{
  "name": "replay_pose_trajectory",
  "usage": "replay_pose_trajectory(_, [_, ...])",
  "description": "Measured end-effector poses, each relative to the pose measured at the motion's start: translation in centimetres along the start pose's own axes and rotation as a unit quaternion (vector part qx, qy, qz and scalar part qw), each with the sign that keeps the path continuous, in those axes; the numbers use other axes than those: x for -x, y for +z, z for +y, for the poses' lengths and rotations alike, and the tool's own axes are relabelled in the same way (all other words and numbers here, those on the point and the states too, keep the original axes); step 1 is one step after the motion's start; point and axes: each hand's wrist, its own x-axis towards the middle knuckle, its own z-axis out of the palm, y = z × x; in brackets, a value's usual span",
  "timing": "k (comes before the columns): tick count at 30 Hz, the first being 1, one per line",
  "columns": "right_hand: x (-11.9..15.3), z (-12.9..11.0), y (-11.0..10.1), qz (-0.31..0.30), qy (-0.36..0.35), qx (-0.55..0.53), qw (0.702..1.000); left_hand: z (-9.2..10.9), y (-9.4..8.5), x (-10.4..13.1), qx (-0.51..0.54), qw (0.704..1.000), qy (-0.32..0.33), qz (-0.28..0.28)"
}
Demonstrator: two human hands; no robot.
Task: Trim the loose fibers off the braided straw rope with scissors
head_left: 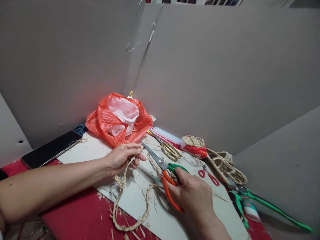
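Head view: your left hand [122, 158] is closed in a pinch on the braided straw cord [125, 228], near its upper end, over the white board [85, 150]; your right hand [191, 190] is curled round the handles of the orange-and-green scissors [162, 163], also over the board, with the blade tips just beside your left fingertips; how far the blades are parted I cannot tell; the cord droops in a loop across the board's near edge, over the red cloth [75, 210]; I judge the braiding done along most of what shows, but the trimming unfinished, since wisps stick out at the knotted clump [120, 181] below your left hand; straw scraps [100, 196] beside the board's near edge suggest some waste has already come off.
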Motion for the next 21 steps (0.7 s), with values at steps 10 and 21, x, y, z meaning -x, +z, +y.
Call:
replay_pose_trajectory(10, [-0.13, 0.75, 0.42, -0.024, 0.069, -0.106, 0.992, -0.47, -0.67, -0.51, -0.017, 1.0, 0.019, -0.003])
replay_pose_trajectory(21, [-0.32, 0.3, 0.19, -0.052, 0.014, -0.1, 0.994, 0.26, 0.02, -0.17, 0.012, 1.0, 0.011, 0.005])
